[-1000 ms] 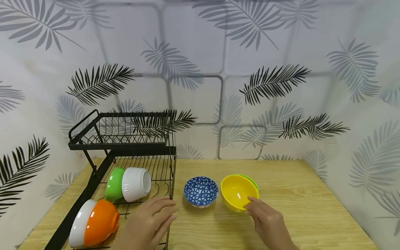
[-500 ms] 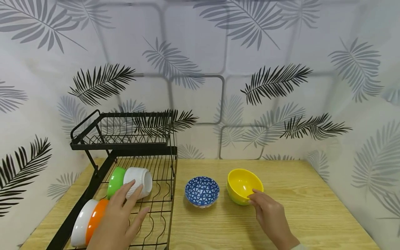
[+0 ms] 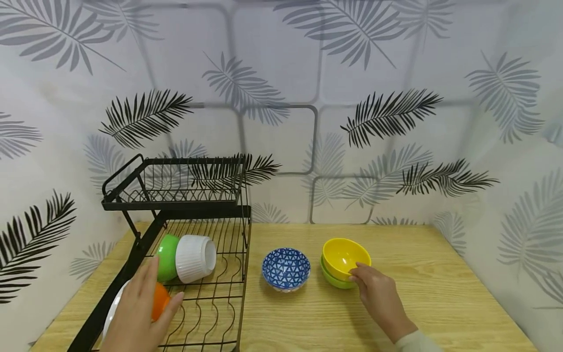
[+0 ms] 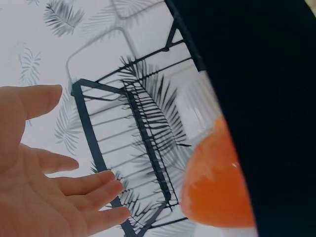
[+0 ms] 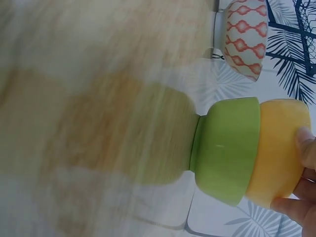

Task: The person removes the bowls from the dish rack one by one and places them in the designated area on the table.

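My right hand [image 3: 378, 296] pinches the near rim of a yellow bowl [image 3: 345, 255], which sits nested in a green bowl [image 3: 335, 282] on the table. In the right wrist view the yellow bowl [image 5: 279, 148] rises above the rim of the green bowl [image 5: 224, 148], with fingertips on its side. My left hand [image 3: 136, 313], fingers straight and thumb apart, is over the near left of the dish rack [image 3: 220, 293], holding nothing. It partly hides an orange bowl [image 3: 160, 299] and a white bowl [image 3: 113, 305] that stand on edge there.
Left of the yellow bowl stands a blue-and-white patterned bowl [image 3: 286, 268], its outside red-patterned. Deeper in the rack, another green bowl [image 3: 167, 256] and a ribbed white bowl [image 3: 191, 259] lie on their sides. An upper rack shelf [image 3: 173, 203] overhangs the back, near the leaf-patterned wall [image 3: 281, 142].
My right hand has shifted the yellow bowl right and slightly back, from a tilt in front of the green bowl to nested in it. My left hand has moved left over the rack, fingers straightening.
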Available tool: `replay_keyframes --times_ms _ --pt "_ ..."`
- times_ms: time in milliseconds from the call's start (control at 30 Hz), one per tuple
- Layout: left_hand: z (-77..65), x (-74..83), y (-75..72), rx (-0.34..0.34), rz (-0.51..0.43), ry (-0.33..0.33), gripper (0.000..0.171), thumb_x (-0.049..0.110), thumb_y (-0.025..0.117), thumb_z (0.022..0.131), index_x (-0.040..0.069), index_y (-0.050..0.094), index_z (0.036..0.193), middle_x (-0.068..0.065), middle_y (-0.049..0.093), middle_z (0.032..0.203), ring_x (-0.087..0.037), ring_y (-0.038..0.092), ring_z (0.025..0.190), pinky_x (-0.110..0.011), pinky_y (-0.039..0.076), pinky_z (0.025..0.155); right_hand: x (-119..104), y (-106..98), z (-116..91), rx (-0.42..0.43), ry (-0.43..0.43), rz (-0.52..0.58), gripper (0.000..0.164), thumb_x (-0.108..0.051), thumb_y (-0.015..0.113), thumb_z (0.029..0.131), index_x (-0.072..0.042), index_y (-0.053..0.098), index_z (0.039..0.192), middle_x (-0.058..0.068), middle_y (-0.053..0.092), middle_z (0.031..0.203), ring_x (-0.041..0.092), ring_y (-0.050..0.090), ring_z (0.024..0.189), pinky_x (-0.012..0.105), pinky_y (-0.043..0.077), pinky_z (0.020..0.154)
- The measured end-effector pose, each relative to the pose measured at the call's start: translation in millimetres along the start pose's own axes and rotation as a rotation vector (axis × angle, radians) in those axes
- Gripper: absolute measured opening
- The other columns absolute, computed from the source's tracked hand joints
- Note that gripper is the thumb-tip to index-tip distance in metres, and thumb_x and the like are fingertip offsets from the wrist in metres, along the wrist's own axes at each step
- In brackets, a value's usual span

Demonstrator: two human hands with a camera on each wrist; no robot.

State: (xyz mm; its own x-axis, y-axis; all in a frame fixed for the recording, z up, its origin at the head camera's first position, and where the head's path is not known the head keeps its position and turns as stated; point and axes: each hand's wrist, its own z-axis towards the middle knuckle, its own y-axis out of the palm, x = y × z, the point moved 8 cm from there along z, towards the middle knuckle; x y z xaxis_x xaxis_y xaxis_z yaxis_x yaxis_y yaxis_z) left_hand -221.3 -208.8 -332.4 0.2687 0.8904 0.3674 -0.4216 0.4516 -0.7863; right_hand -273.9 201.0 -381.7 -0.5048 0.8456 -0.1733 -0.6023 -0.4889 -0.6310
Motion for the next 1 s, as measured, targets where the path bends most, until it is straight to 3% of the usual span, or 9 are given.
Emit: replay_keyframes --times_ms 200,433,500,800,1000 --pt "-2.7 -19.0 4.1 -0.061 0.052 -0.065 0.090 0.039 0.066 0.090 0.001 0.013 0.152 -0.034 0.028 0.145 -0.055 0.033 0.123 -0.073 0.032 0.094 2 7 0 -0.024 0.009 -0.006 0.012 0.004 0.078 0.072 -0.002 0.070 0.079 0.013 0.071 0.083 0.029 0.070 0.079 0.033 0.059 0.067" --pt "-8.7 -52.4 22.2 -0.325 0.075 -0.306 0.099 0.057 0.050 0.093 -0.005 -0.001 0.150 -0.042 0.012 0.145 -0.062 0.020 0.126 -0.078 0.028 0.094 5 13 1 -0.079 0.044 -0.008 0.009 0.002 0.077 0.074 -0.001 0.071 0.080 0.015 0.072 0.085 0.033 0.070 0.084 0.037 0.059 0.070" --pt "-9.9 -56.8 24.5 -0.366 0.070 -0.343 0.101 0.057 0.050 0.093 -0.004 -0.005 0.150 -0.043 0.009 0.146 -0.062 0.018 0.127 -0.078 0.028 0.094 7 15 1 -0.097 0.060 -0.005 0.008 0.001 0.077 0.074 0.000 0.071 0.080 0.015 0.072 0.085 0.034 0.070 0.085 0.038 0.059 0.070" --pt "-14.2 -67.6 25.1 -0.408 0.111 -0.412 0.101 0.062 0.048 0.091 -0.007 0.003 0.150 -0.043 0.010 0.144 -0.062 0.019 0.126 -0.077 0.026 0.097 13 24 -1 -0.171 0.101 0.005 0.007 0.001 0.076 0.076 0.001 0.072 0.083 0.019 0.072 0.090 0.036 0.070 0.086 0.040 0.059 0.072" --pt "-15.8 -75.0 23.8 -0.413 0.118 -0.421 0.097 0.059 0.049 0.092 -0.008 0.008 0.149 -0.044 0.014 0.142 -0.062 0.019 0.126 -0.077 0.026 0.097 11 25 1 -0.206 0.139 0.035 0.007 0.001 0.074 0.078 0.001 0.073 0.084 0.019 0.072 0.092 0.037 0.069 0.090 0.042 0.058 0.073"
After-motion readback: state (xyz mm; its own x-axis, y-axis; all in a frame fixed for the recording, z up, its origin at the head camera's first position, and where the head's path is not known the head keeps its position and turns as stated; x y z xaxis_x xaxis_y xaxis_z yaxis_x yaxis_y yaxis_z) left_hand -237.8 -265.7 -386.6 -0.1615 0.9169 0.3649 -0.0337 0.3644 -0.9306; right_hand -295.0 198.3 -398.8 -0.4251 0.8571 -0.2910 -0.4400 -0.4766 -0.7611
